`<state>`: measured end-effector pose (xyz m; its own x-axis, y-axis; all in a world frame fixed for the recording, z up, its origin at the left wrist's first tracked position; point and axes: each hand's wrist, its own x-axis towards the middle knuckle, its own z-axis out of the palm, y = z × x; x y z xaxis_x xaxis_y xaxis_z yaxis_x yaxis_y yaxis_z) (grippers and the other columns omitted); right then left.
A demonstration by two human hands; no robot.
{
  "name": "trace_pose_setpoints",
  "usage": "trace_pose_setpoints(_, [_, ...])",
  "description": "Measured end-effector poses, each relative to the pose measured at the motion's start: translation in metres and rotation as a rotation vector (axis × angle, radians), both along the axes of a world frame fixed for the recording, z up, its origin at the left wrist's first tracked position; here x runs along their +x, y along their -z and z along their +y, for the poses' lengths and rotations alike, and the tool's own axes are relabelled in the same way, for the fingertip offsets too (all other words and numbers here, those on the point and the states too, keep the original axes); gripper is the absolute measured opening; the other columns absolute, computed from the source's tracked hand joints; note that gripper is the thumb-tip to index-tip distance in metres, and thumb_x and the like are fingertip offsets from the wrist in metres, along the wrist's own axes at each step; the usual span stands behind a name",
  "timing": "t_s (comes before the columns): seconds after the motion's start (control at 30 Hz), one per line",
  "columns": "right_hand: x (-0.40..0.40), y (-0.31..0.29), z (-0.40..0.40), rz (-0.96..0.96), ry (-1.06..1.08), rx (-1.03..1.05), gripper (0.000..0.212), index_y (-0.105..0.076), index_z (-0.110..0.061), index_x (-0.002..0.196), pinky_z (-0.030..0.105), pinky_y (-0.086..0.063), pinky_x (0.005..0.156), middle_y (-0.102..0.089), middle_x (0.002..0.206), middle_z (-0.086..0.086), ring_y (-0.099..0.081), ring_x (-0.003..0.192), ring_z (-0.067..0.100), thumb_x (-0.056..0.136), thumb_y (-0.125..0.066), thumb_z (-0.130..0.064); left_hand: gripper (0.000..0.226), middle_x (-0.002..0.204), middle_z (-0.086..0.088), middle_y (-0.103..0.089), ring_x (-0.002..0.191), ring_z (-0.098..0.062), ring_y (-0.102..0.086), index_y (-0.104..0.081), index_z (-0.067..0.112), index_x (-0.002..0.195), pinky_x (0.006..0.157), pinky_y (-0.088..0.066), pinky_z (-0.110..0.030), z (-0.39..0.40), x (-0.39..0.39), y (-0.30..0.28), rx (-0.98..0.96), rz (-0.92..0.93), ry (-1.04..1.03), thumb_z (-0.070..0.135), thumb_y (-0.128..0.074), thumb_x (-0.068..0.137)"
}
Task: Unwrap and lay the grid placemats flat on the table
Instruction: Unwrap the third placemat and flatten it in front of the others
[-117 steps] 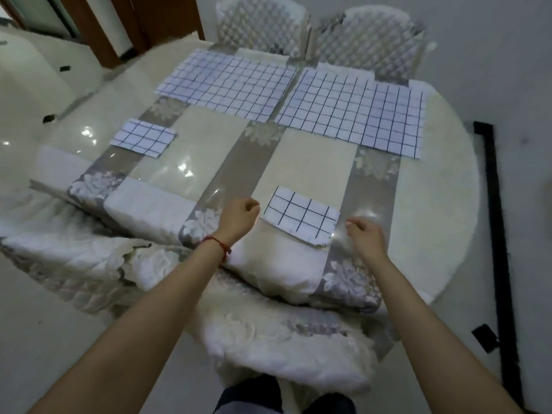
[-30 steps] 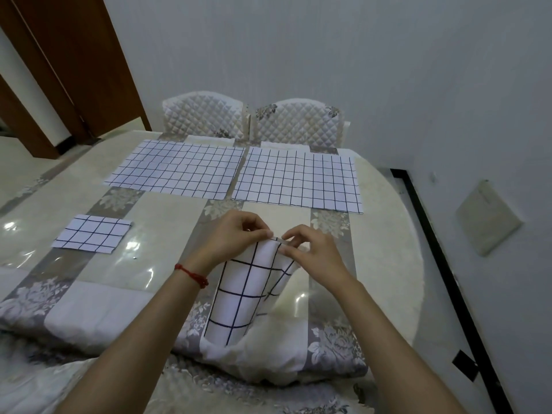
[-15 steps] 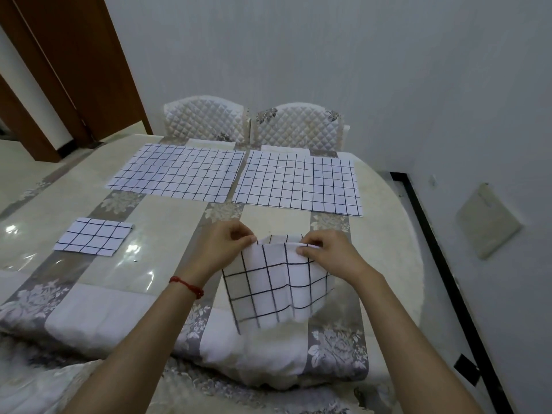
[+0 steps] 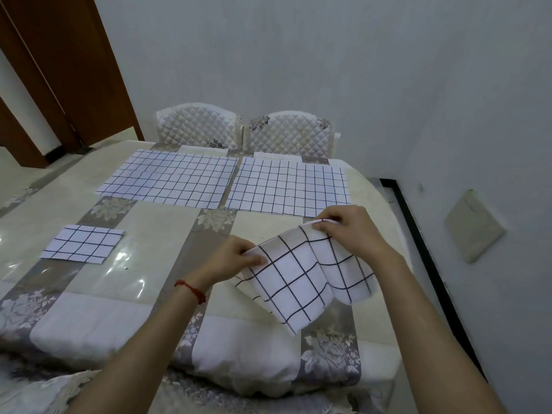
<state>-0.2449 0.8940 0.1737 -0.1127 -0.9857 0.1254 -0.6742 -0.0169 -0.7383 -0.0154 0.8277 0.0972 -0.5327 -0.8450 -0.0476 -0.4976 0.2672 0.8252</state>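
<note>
Placemats, total: we count four grid placemats, white with dark lines.
Held placemat (image 4: 301, 273): one, partly unfolded, lifted above the near right part of the desk (image 4: 155, 231); it hangs in soft folds between our two hands, its lower corner pointing down toward the desk's near edge.
Left hand (image 4: 233, 258): our fingers (image 4: 254, 259) pinch the placemat's left edge, closed on the cloth; one red string bracelet (image 4: 191, 289) circles this wrist.
Right hand (image 4: 349, 231): our fingers pinch the upper right edge, closed on the cloth, held higher and farther out than the left hand.
Flat placemats: two, fully spread, side by side at the far end of the desk, the left one (image 4: 170, 182) and the right one (image 4: 288, 186) nearly touching along their inner edges.
Folded placemat (image 4: 83, 242): one, a small rectangle, lying on the left part of the desk, well apart from the hands.
Chairs: two quilted white chair backs (image 4: 197, 127) (image 4: 291, 134), just behind the flat pair.
Desk cover: one patterned cloth under a glossy clear sheet.
</note>
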Motion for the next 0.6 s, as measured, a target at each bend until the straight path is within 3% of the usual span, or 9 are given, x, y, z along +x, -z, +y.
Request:
trace_pose_setpoints(0.13, [-0.013, 0.001, -0.001, -0.105, 0.073, 0.020, 0.005, -0.069, -0.013, 0.073, 0.015, -0.042, 0.071, -0.066, 0.074, -0.007, -0.057, 0.074, 0.002, 0.078, -0.069, -0.014, 0.055, 0.034, 0.009, -0.026, 0.037, -0.006, -0.026, -0.040, 0.023, 0.032, 0.044, -0.021, -0.014, -0.008, 0.014, -0.005, -0.003, -0.006, -0.067, 0.015, -0.075, 0.074])
trace_pose_setpoints(0.23, [-0.016, 0.002, 0.000, -0.188, 0.126, 0.010, 0.005, -0.069, -0.013, 0.072, 0.008, -0.040, 0.069, -0.066, 0.075, -0.007, -0.059, 0.076, -0.001, 0.077, -0.070, -0.014, 0.050, 0.039, 0.010, -0.032, 0.041, -0.005, -0.032, -0.044, 0.028, 0.034, 0.050, -0.028, -0.021, -0.015, 0.021, -0.011, -0.037, -0.059, -0.117, 0.023, -0.076, 0.072])
trace_pose_setpoints(0.27, [-0.015, 0.000, 0.000, -0.200, 0.124, 0.006, 0.006, -0.068, -0.013, 0.071, 0.005, -0.041, 0.067, -0.066, 0.074, -0.007, -0.059, 0.076, -0.001, 0.076, -0.071, -0.014, 0.040, 0.046, 0.011, -0.044, 0.047, -0.003, -0.040, -0.052, 0.032, 0.041, 0.054, -0.035, -0.023, -0.015, 0.020, -0.016, -0.052, -0.063, -0.090, 0.025, -0.076, 0.072])
trace_pose_setpoints(0.33, [-0.006, -0.004, 0.001, -0.198, 0.077, 0.009, 0.010, -0.067, -0.018, 0.067, 0.004, -0.042, 0.065, -0.065, 0.073, -0.009, -0.058, 0.075, -0.001, 0.075, -0.072, -0.014, 0.007, 0.074, 0.007, -0.067, 0.069, -0.003, -0.060, -0.069, 0.031, 0.074, 0.068, -0.048, -0.019, -0.009, 0.010, -0.030, -0.039, -0.050, -0.009, 0.028, -0.075, 0.072])
trace_pose_setpoints(0.37, [0.000, -0.005, 0.000, -0.185, 0.048, 0.014, 0.012, -0.067, -0.020, 0.065, 0.009, -0.043, 0.067, -0.065, 0.072, -0.009, -0.058, 0.074, 0.000, 0.074, -0.073, -0.015, 0.017, 0.085, 0.005, -0.070, 0.079, -0.003, -0.063, -0.071, 0.023, 0.088, 0.072, -0.049, -0.014, -0.008, 0.001, -0.037, -0.036, -0.035, 0.026, 0.028, -0.075, 0.073])
trace_pose_setpoints(0.43, [0.014, -0.009, -0.001, -0.149, 0.002, 0.020, 0.015, -0.067, -0.025, 0.062, 0.019, -0.044, 0.068, -0.065, 0.067, -0.011, -0.057, 0.071, 0.003, 0.072, -0.074, -0.019, 0.025, 0.090, 0.000, -0.071, 0.083, -0.005, -0.064, -0.070, 0.015, 0.097, 0.073, -0.051, -0.014, -0.003, -0.021, -0.052, -0.043, 0.005, 0.092, 0.023, -0.074, 0.074])
trace_pose_setpoints(0.53, [0.026, -0.011, -0.001, -0.122, -0.019, 0.000, 0.009, -0.068, -0.027, 0.064, 0.029, -0.041, 0.063, -0.064, 0.065, -0.008, -0.054, 0.067, 0.009, 0.068, -0.075, -0.031, 0.012, 0.057, 0.002, -0.053, 0.053, -0.001, -0.047, -0.068, 0.008, 0.074, 0.054, -0.037, -0.017, 0.004, -0.047, -0.069, -0.098, 0.037, 0.131, 0.019, -0.073, 0.076])
trace_pose_setpoints(0.6, [0.021, -0.011, 0.003, -0.147, -0.011, -0.028, 0.015, -0.069, -0.020, 0.070, 0.027, -0.039, 0.061, -0.062, 0.067, -0.002, -0.051, 0.066, 0.011, 0.068, -0.076, -0.033, 0.028, 0.050, -0.001, -0.036, 0.047, -0.005, -0.032, -0.058, 0.001, 0.057, 0.048, -0.025, -0.016, 0.005, -0.053, -0.074, -0.098, 0.093, 0.096, 0.016, -0.071, 0.077])
